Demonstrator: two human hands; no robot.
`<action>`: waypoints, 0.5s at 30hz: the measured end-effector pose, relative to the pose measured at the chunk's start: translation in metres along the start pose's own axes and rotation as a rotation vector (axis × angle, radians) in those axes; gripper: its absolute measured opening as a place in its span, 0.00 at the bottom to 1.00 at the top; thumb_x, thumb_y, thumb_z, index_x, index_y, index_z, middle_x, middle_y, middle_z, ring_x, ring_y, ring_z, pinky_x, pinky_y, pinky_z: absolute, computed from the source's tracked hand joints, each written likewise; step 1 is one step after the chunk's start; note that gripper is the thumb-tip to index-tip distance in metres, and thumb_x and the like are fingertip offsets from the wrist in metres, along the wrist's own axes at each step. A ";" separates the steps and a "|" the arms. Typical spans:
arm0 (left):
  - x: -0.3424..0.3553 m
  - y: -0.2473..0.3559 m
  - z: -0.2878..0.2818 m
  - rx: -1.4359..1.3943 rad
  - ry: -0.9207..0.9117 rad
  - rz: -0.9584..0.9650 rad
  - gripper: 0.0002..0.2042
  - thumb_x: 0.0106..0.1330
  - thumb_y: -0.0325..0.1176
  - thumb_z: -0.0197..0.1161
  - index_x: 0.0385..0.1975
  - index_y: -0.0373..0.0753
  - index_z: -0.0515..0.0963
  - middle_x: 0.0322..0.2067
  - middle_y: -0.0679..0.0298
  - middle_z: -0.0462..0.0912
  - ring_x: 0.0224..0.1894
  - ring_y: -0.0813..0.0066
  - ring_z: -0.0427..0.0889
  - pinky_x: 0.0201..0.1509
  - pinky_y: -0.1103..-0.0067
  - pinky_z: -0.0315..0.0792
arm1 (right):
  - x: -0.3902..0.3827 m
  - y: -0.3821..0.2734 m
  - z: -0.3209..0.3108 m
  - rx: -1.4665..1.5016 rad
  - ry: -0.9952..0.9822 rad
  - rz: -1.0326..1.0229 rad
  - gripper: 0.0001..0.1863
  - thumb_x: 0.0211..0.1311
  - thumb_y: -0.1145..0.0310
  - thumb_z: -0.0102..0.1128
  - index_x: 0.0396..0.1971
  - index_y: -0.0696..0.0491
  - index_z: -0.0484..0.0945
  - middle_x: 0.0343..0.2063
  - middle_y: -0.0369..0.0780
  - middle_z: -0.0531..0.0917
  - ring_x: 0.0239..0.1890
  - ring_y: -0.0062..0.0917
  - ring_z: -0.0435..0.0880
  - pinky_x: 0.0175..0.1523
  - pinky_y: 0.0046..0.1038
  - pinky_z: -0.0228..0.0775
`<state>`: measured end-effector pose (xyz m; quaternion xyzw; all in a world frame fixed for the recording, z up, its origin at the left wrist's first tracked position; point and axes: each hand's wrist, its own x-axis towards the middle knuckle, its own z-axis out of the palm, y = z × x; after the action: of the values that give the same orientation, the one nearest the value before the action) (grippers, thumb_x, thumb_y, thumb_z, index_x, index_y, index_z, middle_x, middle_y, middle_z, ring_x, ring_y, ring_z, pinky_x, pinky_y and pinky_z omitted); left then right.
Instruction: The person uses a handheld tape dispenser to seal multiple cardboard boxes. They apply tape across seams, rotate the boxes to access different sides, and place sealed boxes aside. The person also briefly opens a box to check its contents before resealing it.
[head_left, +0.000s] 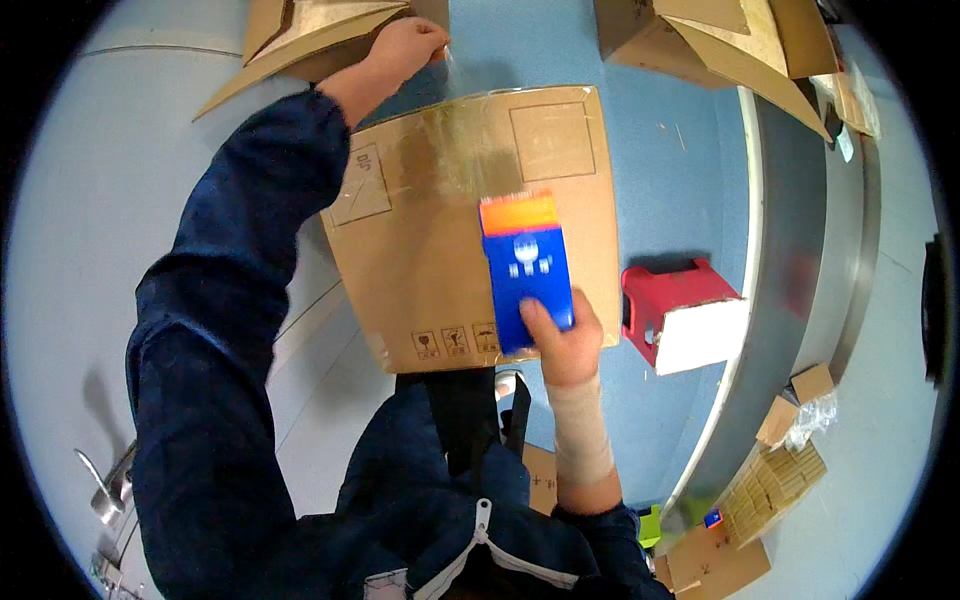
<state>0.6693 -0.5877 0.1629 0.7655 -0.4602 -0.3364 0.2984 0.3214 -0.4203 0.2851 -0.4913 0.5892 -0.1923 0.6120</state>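
A closed brown cardboard carton (430, 260) lies in front of me, with clear, shiny tape (460, 150) over its far middle part. My right hand (572, 340) grips a blue box-like item (530, 275) above the carton, thumb on its printed face. The far end of that item is orange with a jagged-looking edge; its exact kind is unclear. Beyond the carton's far edge, my left hand (405, 50) has its fingers pinched together. A thin clear strip, apparently tape, hangs by the fingertips, and a bit of orange shows there.
Open cardboard boxes stand at the far left (320, 45) and far right (690, 40). A red stool (665, 300) with a white top is right of the carton. Past it runs a metal ledge (785, 200). Stacked cardboard pieces (775, 490) and a green object (650, 525) lie lower right.
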 end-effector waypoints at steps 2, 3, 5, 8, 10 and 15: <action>0.037 -0.017 0.010 0.061 0.002 0.013 0.11 0.54 0.39 0.56 0.20 0.40 0.80 0.21 0.61 0.80 0.25 0.70 0.78 0.31 0.74 0.71 | 0.031 -0.004 0.016 0.102 0.005 -0.028 0.13 0.52 0.66 0.63 0.31 0.60 0.76 0.24 0.33 0.77 0.25 0.13 0.70 0.31 0.18 0.66; 0.051 -0.040 0.018 0.123 -0.003 0.020 0.10 0.54 0.39 0.56 0.21 0.41 0.80 0.21 0.61 0.80 0.26 0.69 0.79 0.32 0.73 0.72 | 0.041 -0.005 0.024 0.123 0.001 -0.023 0.13 0.52 0.66 0.63 0.31 0.60 0.76 0.24 0.33 0.77 0.25 0.13 0.71 0.31 0.18 0.66; 0.054 -0.054 0.040 0.253 -0.114 0.001 0.10 0.54 0.38 0.56 0.24 0.40 0.80 0.23 0.62 0.80 0.27 0.71 0.79 0.34 0.74 0.72 | 0.052 -0.002 0.029 0.147 0.023 0.006 0.13 0.53 0.66 0.63 0.31 0.60 0.76 0.24 0.33 0.77 0.25 0.14 0.71 0.32 0.18 0.66; 0.051 -0.080 0.076 0.538 -0.444 0.004 0.11 0.53 0.41 0.58 0.34 0.50 0.80 0.33 0.59 0.81 0.41 0.63 0.78 0.44 0.69 0.71 | 0.055 0.009 0.034 0.153 0.042 0.030 0.14 0.52 0.65 0.63 0.32 0.61 0.76 0.24 0.35 0.79 0.26 0.15 0.73 0.32 0.19 0.67; 0.044 -0.099 0.084 0.682 -0.323 0.024 0.11 0.53 0.43 0.58 0.33 0.51 0.80 0.34 0.56 0.80 0.43 0.61 0.77 0.45 0.67 0.71 | 0.053 0.013 0.035 0.092 0.036 0.052 0.17 0.51 0.62 0.64 0.33 0.60 0.76 0.25 0.39 0.80 0.27 0.20 0.76 0.34 0.22 0.69; 0.044 -0.051 0.095 0.824 -0.397 0.078 0.20 0.59 0.43 0.50 0.50 0.45 0.71 0.51 0.47 0.68 0.50 0.52 0.72 0.51 0.64 0.68 | 0.069 0.045 0.025 0.025 0.092 0.005 0.25 0.46 0.51 0.64 0.32 0.60 0.76 0.25 0.48 0.81 0.30 0.37 0.81 0.35 0.33 0.72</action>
<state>0.6353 -0.6216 0.0568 0.7231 -0.6324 -0.2542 -0.1124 0.3446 -0.4470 0.2065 -0.4727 0.6153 -0.2205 0.5911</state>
